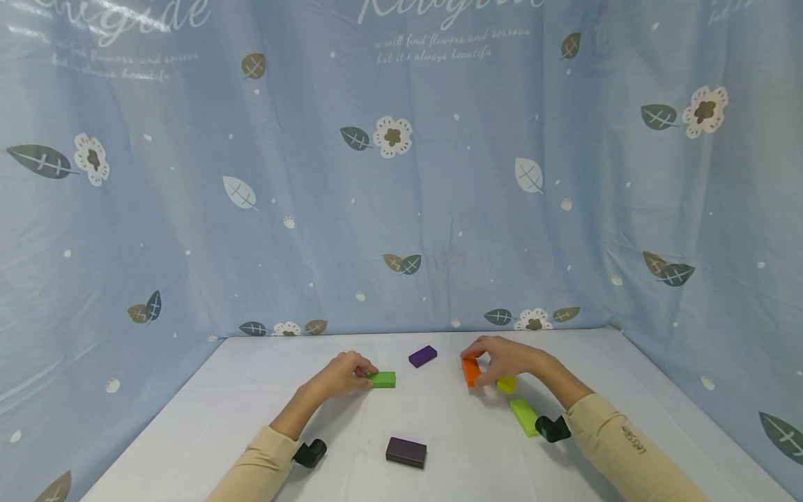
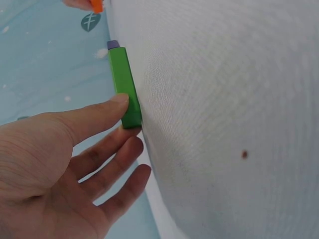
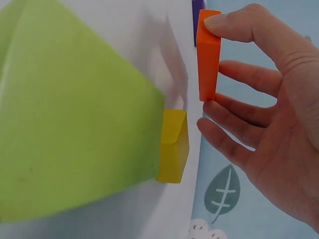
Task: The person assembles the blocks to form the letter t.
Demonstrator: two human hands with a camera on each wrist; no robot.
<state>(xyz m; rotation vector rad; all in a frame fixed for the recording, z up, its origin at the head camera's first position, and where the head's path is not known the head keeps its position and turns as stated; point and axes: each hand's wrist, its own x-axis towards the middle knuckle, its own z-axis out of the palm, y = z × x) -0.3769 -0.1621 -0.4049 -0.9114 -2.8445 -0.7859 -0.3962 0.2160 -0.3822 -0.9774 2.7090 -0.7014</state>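
Note:
My left hand (image 1: 343, 374) pinches the left end of a green block (image 1: 384, 380) that lies flat on the table. In the left wrist view its thumb (image 2: 117, 102) presses the near face, with the index finger behind. My right hand (image 1: 507, 357) grips an orange block (image 1: 470, 371) by its two ends, thumb at one and fingertips at the other, as the right wrist view shows. Close beside that hand, partly hidden under it, is a yellow block (image 3: 173, 147). A lime block (image 1: 523, 417) lies nearer, below the right wrist.
A purple block (image 1: 423, 356) lies at the back, between the hands. Toward the front middle rests a dark brown block (image 1: 406, 452). A blue patterned curtain (image 1: 401, 195) hangs behind the white table (image 1: 351, 474) and along its sides.

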